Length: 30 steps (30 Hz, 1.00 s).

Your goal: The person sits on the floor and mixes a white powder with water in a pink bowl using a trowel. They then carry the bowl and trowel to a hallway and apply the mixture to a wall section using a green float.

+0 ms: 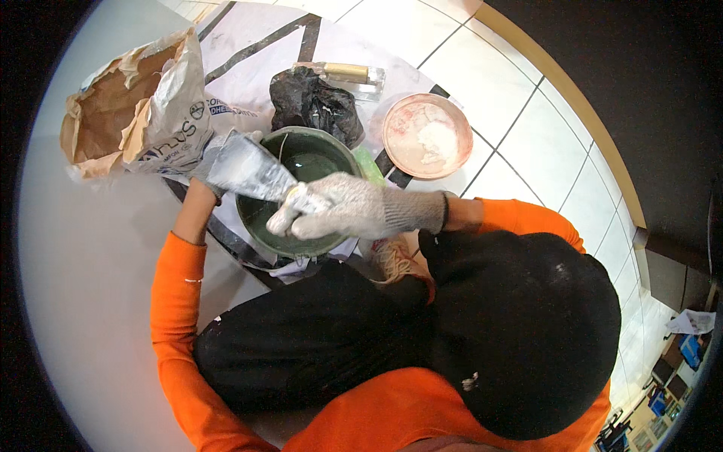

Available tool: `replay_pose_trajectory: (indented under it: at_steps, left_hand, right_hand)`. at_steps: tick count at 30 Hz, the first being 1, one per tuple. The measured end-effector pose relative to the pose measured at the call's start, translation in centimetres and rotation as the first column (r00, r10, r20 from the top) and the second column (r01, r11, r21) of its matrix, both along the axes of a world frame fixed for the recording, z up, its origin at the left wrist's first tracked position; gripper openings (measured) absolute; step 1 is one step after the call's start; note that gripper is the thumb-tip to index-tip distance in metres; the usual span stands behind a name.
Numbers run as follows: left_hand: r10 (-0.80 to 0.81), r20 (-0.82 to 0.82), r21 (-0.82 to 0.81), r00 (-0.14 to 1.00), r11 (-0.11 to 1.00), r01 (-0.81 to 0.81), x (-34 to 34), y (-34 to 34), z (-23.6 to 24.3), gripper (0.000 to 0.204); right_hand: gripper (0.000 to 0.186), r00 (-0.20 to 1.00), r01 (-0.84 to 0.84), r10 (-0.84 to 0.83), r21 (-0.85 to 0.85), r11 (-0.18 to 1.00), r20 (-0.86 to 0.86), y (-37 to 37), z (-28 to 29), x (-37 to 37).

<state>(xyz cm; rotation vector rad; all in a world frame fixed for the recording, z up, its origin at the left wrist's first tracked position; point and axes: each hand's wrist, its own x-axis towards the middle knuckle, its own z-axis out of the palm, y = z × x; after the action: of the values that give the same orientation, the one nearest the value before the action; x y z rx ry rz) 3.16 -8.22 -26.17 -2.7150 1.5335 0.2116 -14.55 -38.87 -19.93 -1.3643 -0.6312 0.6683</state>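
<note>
White-tiled floor [580,124], dark joints; a black-banded sheet [369,49] covers part. Scraper [252,166]: grey-white smears on blade, tip toward ten o'clock, above green bucket [253,211]. Right hand [343,207] grips its handle; left hand [205,170], bucket's nine o'clock: grip indeterminable.

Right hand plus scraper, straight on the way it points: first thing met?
Likely the left hand, partly hidden by the scraper that the right hand holds; depth is unclear, so it might pass above toward the paper bag.
</note>
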Motion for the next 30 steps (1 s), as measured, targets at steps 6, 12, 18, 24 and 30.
replay_pose_trajectory:
  at_steps: [6, 12, 18, 24, 30]
  left_hand:
    - [0.198, 0.119, 0.205, 0.973, 0.954, -0.219, -1.3, -3.9, 0.2, 0.035]
    - [0.239, 0.145, 0.16, 0.96, 0.952, -0.261, -1.5, -4.1, -1.2, 0.036]
    - [0.181, 0.133, 0.062, 0.974, 0.98, -0.19, -1.5, -3.8, -1.1, 0.042]
    - [0.215, 0.134, 0.095, 0.967, 0.969, -0.229, -1.4, -4.2, -1.9, 0.04]
    - [0.282, 0.087, 0.153, 0.956, 0.944, -0.292, -1.7, -5.6, -0.6, 0.037]
  right_hand:
    - [0.04, 0.923, 0.374, -0.357, -0.116, 0.92, 0.144, -9.1, -3.7, 2.1]
    - [0.037, 0.565, 0.785, -0.602, -0.593, 0.181, 0.564, -21.6, -8.4, 2.0]
    - [0.045, 0.524, 0.715, -0.686, -0.698, 0.033, 0.504, -28.5, -18.1, -1.2]
    - [0.049, 0.435, 0.651, -0.861, -0.752, 0.099, 0.263, -27.8, -20.9, -2.0]
    - [0.043, 0.5, 0.723, -0.804, -0.665, 0.185, 0.321, -27.5, -22.1, -2.7]
